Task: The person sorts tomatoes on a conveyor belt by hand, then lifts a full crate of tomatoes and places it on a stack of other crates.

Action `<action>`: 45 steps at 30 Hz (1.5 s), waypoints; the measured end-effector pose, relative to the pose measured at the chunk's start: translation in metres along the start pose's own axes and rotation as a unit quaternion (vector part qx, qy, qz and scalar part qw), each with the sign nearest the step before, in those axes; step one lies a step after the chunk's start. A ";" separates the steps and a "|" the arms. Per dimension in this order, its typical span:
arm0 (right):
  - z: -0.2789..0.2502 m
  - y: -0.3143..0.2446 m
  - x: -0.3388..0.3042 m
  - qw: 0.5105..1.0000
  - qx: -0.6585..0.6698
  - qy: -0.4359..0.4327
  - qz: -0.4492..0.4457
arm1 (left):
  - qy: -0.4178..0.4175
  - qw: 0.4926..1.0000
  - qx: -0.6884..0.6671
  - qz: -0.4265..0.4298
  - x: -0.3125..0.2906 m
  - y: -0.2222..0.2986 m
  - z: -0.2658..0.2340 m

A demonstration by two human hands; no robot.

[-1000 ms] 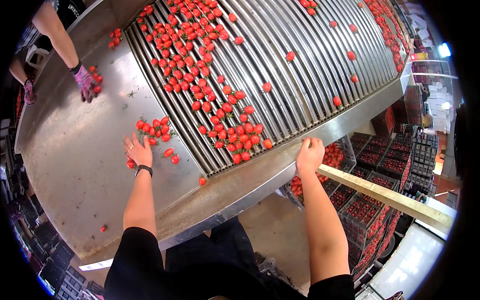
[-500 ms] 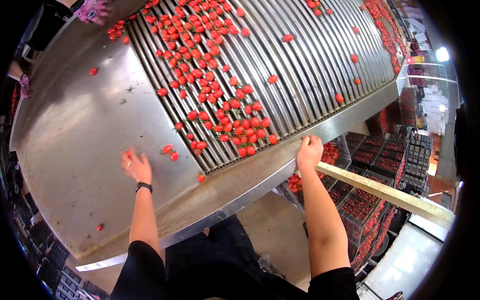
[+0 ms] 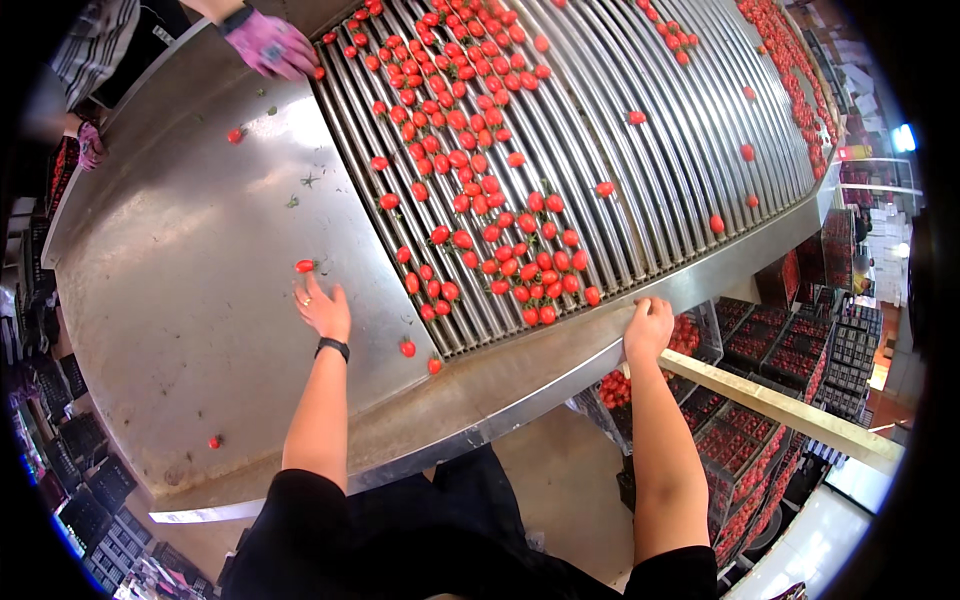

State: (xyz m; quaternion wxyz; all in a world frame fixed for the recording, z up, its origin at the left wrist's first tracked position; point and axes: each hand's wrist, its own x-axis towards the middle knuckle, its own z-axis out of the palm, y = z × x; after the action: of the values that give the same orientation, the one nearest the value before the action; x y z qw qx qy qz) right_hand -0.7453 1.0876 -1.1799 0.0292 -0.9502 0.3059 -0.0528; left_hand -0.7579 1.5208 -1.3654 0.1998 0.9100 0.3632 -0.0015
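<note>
My left hand [image 3: 324, 311] hovers over or rests on the smooth steel tabletop [image 3: 215, 330], open with its fingers spread. Just beyond its fingertips lies a single red tomato [image 3: 305, 266], small and oval, which looks apart from the hand. To its right, two more lie by the rollers, one tomato [image 3: 407, 348] nearer the hand and another tomato [image 3: 434, 365] at the plate's corner. My right hand [image 3: 651, 325] is closed over the steel rim [image 3: 575, 365] on the near side; its fingertips are partly hidden. Many tomatoes [image 3: 530, 262] sit on the metal rollers [image 3: 600, 215].
A co-worker's gloved hand [image 3: 270, 43] reaches to the rollers' far left corner; another gloved hand [image 3: 90, 146] is at the far left rim. Stacked crates [image 3: 740, 440] of tomatoes stand below right, beside a pale beam [image 3: 785, 405]. Stem bits [image 3: 308, 181] litter the plate.
My left hand has spread its fingers beside a tomato. Another loose tomato now lies closer to the rollers. The co-worker's gloved hand has come in to the rollers. My right hand keeps to the rim.
</note>
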 end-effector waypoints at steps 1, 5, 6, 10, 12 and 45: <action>0.000 0.001 -0.002 1.000 0.004 0.004 0.001 | -0.037 0.999 0.020 -0.014 0.005 0.004 0.004; 0.004 -0.020 -0.007 0.999 0.016 -0.028 -0.001 | -0.241 0.960 -0.069 0.121 0.033 0.003 0.027; 0.004 -0.013 -0.009 1.000 0.009 -0.021 0.002 | -0.277 0.921 -0.182 0.206 0.017 0.028 0.029; 0.007 -0.002 -0.015 1.000 -0.002 -0.004 0.003 | -0.128 0.962 -0.120 0.211 0.013 0.065 0.028; 0.008 -0.008 -0.018 1.000 0.005 -0.005 0.002 | -0.038 0.989 -0.041 0.133 0.045 0.038 0.035; 0.030 -0.033 -0.064 0.999 0.030 0.030 -0.010 | -0.492 0.867 0.000 0.075 -0.118 -0.069 0.044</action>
State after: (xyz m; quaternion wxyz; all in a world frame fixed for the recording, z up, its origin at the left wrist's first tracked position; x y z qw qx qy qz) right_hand -0.7744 1.1529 -1.2123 0.0483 -0.9499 0.2953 -0.0908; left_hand -0.8839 1.4720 -1.4132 0.3520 0.8157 0.1487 -0.4343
